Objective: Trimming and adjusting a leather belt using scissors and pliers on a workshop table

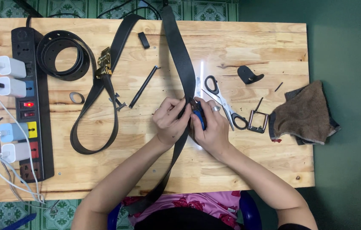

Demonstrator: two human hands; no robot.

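Hands pinch the black belt strap at mid-worktop, left hand gripping the leather, right hand clasping a blue tool against it; steady, taut strap would help accuracy.

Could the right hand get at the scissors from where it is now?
Probably yes. The scissors lie on the table just beside the right hand, nothing between them; but that hand is busy with a blue tool on the black belt.
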